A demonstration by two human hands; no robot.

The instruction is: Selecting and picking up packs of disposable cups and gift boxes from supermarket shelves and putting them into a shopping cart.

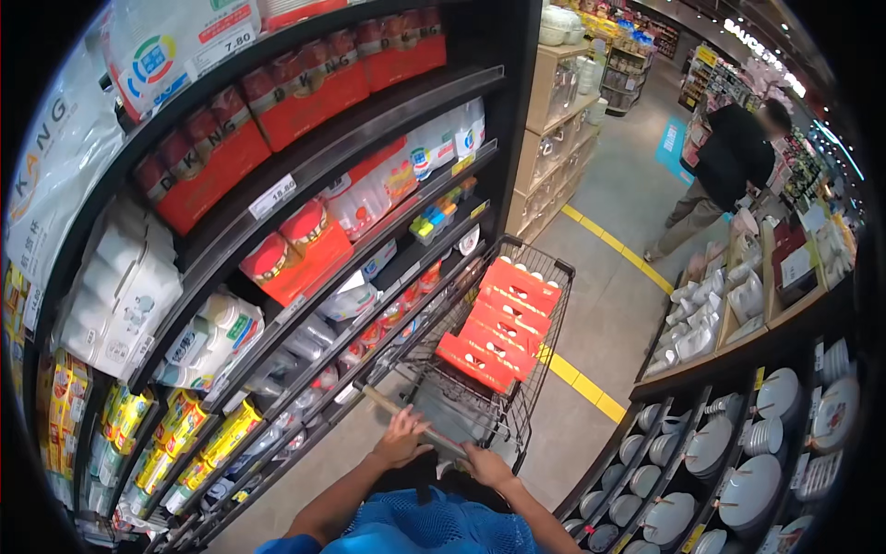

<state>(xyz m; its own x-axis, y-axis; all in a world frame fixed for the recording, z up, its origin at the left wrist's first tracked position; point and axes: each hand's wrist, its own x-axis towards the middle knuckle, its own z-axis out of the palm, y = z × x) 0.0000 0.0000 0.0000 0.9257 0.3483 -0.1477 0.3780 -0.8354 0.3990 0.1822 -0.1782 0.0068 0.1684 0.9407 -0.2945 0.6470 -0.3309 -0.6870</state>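
Both my hands are on the handle (383,403) of a black wire shopping cart (528,406) in front of me. My left hand (402,440) closes over the middle of the bar. At the bar's right end, my right hand (486,464) is also closed around it, with its fingers partly hidden. Several red cartons (503,319) with round cut-outs stand packed together in the cart's basket, away from both hands.
Along the left runs a dark shelf (305,198) of red packs, cups and yellow packages. White plates and bowls (750,492) fill the lower right rack. A wooden shelf unit (558,120) stands ahead. Yellow floor tape (586,388) crosses the aisle. A person (729,157) in dark clothes stands ahead right.
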